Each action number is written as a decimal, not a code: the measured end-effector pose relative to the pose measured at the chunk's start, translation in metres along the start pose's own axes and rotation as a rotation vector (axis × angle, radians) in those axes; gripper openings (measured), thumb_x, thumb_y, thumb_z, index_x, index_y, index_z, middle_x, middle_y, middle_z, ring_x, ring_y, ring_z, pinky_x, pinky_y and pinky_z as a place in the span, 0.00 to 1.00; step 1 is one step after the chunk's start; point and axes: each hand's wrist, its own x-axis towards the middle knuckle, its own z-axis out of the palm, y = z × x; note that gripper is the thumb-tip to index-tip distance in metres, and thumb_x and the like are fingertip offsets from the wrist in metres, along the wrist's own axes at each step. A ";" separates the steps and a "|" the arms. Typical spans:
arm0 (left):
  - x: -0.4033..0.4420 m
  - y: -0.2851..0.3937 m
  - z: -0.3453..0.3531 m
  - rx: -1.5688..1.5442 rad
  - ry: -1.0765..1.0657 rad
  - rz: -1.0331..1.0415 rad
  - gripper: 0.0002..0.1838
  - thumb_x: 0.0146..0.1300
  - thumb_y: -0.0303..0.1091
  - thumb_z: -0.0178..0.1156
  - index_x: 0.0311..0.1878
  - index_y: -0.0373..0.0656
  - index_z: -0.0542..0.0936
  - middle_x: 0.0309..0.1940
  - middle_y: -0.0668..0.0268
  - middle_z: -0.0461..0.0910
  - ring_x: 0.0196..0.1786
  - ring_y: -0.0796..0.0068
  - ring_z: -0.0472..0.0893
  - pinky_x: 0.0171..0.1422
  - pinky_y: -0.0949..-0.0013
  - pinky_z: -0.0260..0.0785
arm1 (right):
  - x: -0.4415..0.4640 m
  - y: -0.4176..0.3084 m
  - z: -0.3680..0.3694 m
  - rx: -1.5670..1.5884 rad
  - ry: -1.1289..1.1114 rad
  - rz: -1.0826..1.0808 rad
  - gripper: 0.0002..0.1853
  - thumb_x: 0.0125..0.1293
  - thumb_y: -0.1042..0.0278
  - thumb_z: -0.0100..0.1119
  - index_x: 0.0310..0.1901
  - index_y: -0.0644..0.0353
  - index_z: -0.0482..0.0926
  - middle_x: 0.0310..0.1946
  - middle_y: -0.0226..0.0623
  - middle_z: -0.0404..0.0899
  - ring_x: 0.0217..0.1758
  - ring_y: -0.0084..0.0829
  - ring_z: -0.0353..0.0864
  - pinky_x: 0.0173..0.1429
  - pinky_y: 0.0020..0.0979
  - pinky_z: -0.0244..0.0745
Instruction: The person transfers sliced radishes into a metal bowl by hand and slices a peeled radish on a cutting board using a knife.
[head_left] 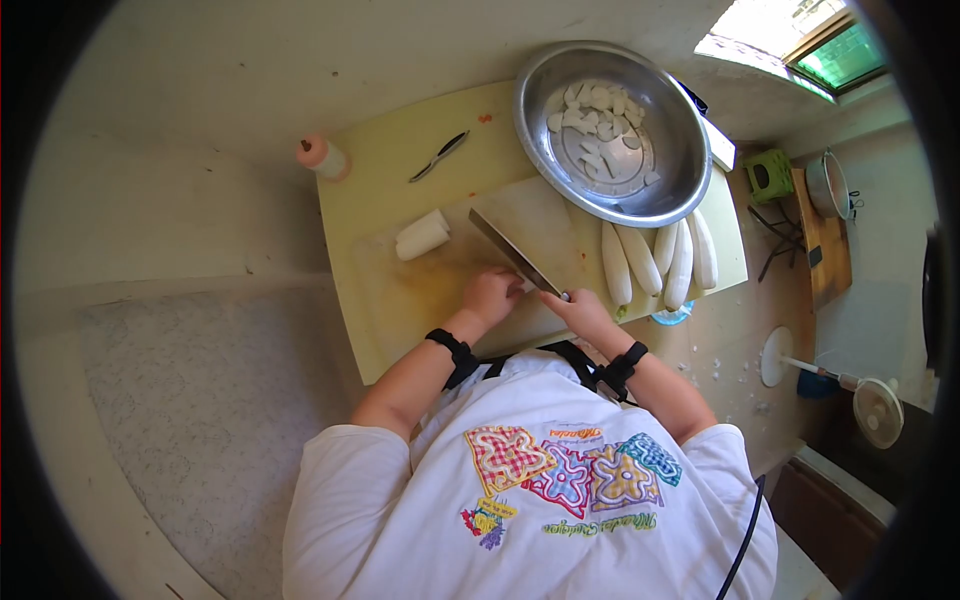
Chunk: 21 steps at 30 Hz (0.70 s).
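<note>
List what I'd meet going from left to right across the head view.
Pink-capped bottle, white vegetable chunks, left hand, right hand, long white vegetables, green stool, metal pot.

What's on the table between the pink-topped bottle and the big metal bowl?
In the head view, a slim black-and-silver tool and small orange specks lie between the bottle and the bowl.
</note>
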 end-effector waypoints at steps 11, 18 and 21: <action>-0.006 -0.004 0.004 -0.023 -0.014 0.048 0.10 0.55 0.33 0.66 0.41 0.44 0.86 0.44 0.58 0.84 0.46 0.53 0.83 0.51 0.57 0.77 | -0.024 -0.002 -0.021 0.002 -0.007 0.100 0.19 0.60 0.57 0.61 0.39 0.69 0.82 0.22 0.50 0.80 0.26 0.43 0.81 0.36 0.40 0.75; -0.007 0.000 -0.002 -0.024 -0.025 0.052 0.10 0.57 0.33 0.65 0.42 0.43 0.86 0.45 0.58 0.83 0.48 0.53 0.82 0.53 0.57 0.76 | -0.030 0.002 -0.013 -0.084 -0.033 0.086 0.19 0.60 0.57 0.60 0.40 0.67 0.83 0.27 0.55 0.82 0.32 0.51 0.83 0.40 0.43 0.76; -0.008 0.001 -0.003 -0.007 -0.026 0.056 0.10 0.57 0.33 0.65 0.42 0.43 0.86 0.45 0.59 0.83 0.49 0.54 0.82 0.53 0.57 0.76 | -0.031 0.001 -0.012 -0.095 -0.037 0.099 0.19 0.59 0.56 0.60 0.39 0.67 0.83 0.28 0.56 0.82 0.34 0.52 0.83 0.41 0.44 0.77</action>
